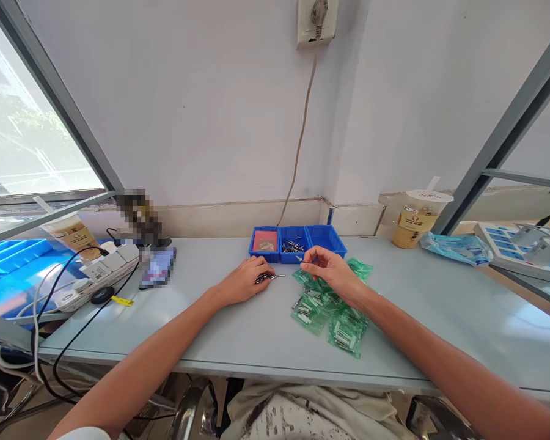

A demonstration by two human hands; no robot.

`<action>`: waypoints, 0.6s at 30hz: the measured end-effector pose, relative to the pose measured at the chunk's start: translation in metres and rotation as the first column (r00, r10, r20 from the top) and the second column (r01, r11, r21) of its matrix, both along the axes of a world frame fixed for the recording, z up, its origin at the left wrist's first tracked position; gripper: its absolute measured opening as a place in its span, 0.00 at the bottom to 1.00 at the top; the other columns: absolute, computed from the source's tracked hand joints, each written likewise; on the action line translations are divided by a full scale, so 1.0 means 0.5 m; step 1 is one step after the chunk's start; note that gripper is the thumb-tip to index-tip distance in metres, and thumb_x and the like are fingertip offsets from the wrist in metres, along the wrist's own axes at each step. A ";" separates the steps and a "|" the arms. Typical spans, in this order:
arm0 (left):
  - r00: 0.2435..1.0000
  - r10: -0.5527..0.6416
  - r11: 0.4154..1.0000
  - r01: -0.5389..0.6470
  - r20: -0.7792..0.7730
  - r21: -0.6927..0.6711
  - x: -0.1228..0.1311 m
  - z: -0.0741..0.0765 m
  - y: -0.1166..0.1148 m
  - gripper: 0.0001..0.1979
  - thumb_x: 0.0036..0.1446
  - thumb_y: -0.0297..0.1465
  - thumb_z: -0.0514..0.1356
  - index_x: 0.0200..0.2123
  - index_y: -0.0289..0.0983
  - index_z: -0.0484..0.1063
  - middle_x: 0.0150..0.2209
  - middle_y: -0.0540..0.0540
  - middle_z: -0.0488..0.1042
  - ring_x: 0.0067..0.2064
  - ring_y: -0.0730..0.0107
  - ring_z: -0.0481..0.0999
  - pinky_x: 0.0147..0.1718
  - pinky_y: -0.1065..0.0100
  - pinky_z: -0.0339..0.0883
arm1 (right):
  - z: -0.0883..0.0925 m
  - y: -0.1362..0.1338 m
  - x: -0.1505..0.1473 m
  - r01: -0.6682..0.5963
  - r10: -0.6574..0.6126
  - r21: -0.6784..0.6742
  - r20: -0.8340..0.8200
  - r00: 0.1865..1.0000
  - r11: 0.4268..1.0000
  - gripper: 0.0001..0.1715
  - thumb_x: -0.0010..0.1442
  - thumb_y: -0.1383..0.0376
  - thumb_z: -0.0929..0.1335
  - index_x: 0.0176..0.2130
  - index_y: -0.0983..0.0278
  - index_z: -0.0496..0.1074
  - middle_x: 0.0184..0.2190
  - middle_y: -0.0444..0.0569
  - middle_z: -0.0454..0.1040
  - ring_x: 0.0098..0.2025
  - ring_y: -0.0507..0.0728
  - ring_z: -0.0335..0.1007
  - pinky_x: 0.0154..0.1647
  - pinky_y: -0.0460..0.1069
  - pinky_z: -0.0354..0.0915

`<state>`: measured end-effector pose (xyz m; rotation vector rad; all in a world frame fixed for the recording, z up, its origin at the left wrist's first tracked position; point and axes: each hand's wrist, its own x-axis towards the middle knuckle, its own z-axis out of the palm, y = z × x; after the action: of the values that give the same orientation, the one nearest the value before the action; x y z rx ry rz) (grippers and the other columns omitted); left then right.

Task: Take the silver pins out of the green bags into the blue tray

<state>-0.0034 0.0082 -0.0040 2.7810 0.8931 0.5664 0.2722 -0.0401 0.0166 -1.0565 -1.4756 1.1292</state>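
Note:
My left hand (245, 280) rests on the grey table (220, 318), fingers curled around a small bundle of dark metal pins (269, 277) whose tips stick out to the right. My right hand (329, 266) hovers just in front of three joined blue bins (297, 242), pinching one small pin between thumb and forefinger. The left bin holds a pinkish pad, the middle one holds several loose pins. Under and beside my right wrist lies a heap of green plastic bags (330, 308) with small metal parts inside.
A power strip (98, 269) with tangled cables sits at the left, beside a phone (158, 267) and a drink cup (71, 232). Another cup (419, 219) stands at the back right, near a blue packet (456, 246) and a second power strip (516, 247).

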 end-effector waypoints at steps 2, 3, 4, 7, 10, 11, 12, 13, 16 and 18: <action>1.000 -0.002 1.000 0.002 0.000 0.001 0.000 0.000 0.000 0.13 0.73 0.37 0.54 0.51 0.41 0.75 0.47 0.43 0.73 0.49 0.59 0.71 0.52 0.59 0.65 | 0.000 0.000 0.001 -0.005 0.005 0.002 0.003 1.000 1.000 0.21 0.53 0.49 0.78 0.34 0.59 0.72 0.32 0.42 0.70 0.32 0.53 0.61 0.33 0.49 0.60; 1.000 -0.003 1.000 0.003 0.001 0.000 0.000 0.001 0.000 0.12 0.73 0.37 0.54 0.51 0.41 0.75 0.47 0.44 0.73 0.49 0.59 0.71 0.52 0.59 0.65 | 0.000 0.000 0.002 -0.009 0.009 0.000 0.003 1.000 1.000 0.20 0.54 0.49 0.78 0.34 0.59 0.72 0.32 0.42 0.70 0.32 0.53 0.61 0.33 0.49 0.60; 1.000 -0.006 1.000 0.006 0.002 -0.001 -0.001 0.001 0.000 0.12 0.73 0.37 0.54 0.51 0.41 0.75 0.47 0.44 0.73 0.49 0.59 0.71 0.52 0.59 0.65 | -0.002 0.001 0.003 -0.014 0.014 -0.001 -0.001 1.000 1.000 0.20 0.55 0.49 0.78 0.35 0.59 0.72 0.32 0.41 0.69 0.32 0.53 0.61 0.33 0.49 0.60; 1.000 -0.008 1.000 0.008 0.001 -0.003 -0.001 0.000 0.001 0.12 0.73 0.37 0.54 0.51 0.41 0.75 0.47 0.44 0.73 0.49 0.60 0.71 0.52 0.59 0.65 | -0.008 0.002 0.007 -0.030 0.030 -0.022 -0.011 0.999 0.999 0.20 0.58 0.48 0.76 0.36 0.59 0.72 0.31 0.40 0.68 0.31 0.52 0.61 0.33 0.49 0.59; 1.000 -0.005 1.000 0.005 0.003 0.002 -0.001 -0.003 0.001 0.12 0.73 0.36 0.54 0.51 0.41 0.75 0.47 0.44 0.74 0.49 0.60 0.71 0.51 0.59 0.65 | -0.013 0.003 0.008 -0.030 0.028 -0.080 -0.026 0.999 0.996 0.23 0.60 0.45 0.74 0.35 0.59 0.70 0.27 0.39 0.65 0.29 0.52 0.61 0.31 0.48 0.57; 1.000 -0.006 1.000 0.006 0.004 0.003 -0.001 -0.004 0.001 0.12 0.73 0.36 0.54 0.51 0.41 0.75 0.47 0.44 0.74 0.49 0.60 0.71 0.51 0.59 0.65 | -0.014 0.004 0.008 -0.030 0.026 -0.099 -0.037 0.999 0.995 0.24 0.60 0.44 0.74 0.34 0.60 0.70 0.27 0.39 0.65 0.28 0.52 0.61 0.30 0.48 0.56; 1.000 -0.006 1.000 0.006 0.004 0.003 -0.001 -0.005 0.002 0.12 0.73 0.36 0.54 0.51 0.41 0.75 0.47 0.44 0.74 0.49 0.60 0.71 0.51 0.59 0.65 | -0.015 0.004 0.008 -0.032 0.026 -0.113 -0.052 0.998 0.993 0.24 0.60 0.43 0.73 0.33 0.60 0.69 0.27 0.39 0.65 0.28 0.52 0.61 0.30 0.48 0.56; 1.000 -0.006 1.000 0.006 0.004 0.001 -0.001 -0.006 0.002 0.12 0.73 0.36 0.54 0.51 0.41 0.75 0.47 0.44 0.74 0.49 0.59 0.71 0.51 0.59 0.65 | -0.015 0.005 0.007 -0.033 0.024 -0.127 -0.069 0.997 0.991 0.25 0.60 0.43 0.73 0.32 0.60 0.69 0.27 0.39 0.65 0.28 0.51 0.61 0.30 0.48 0.57; 1.000 -0.002 1.000 0.002 0.000 -0.003 0.001 -0.007 0.002 0.12 0.73 0.36 0.54 0.51 0.41 0.75 0.46 0.44 0.74 0.49 0.59 0.72 0.50 0.58 0.65 | -0.016 0.008 0.004 -0.022 0.002 -0.172 -0.115 0.993 0.985 0.25 0.59 0.43 0.74 0.32 0.61 0.70 0.28 0.40 0.66 0.28 0.51 0.60 0.30 0.47 0.59; 1.000 0.003 1.000 -0.003 0.000 -0.003 0.002 -0.007 0.001 0.12 0.73 0.36 0.54 0.51 0.41 0.75 0.47 0.44 0.74 0.49 0.59 0.72 0.51 0.58 0.65 | -0.016 0.009 0.002 -0.012 -0.015 -0.192 -0.143 0.990 0.981 0.25 0.58 0.43 0.74 0.32 0.61 0.72 0.28 0.41 0.66 0.27 0.50 0.60 0.30 0.47 0.59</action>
<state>-0.0026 0.0088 -0.0075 2.7771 0.8969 0.5653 0.2734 -0.0355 0.0088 -1.0826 -1.2717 1.3392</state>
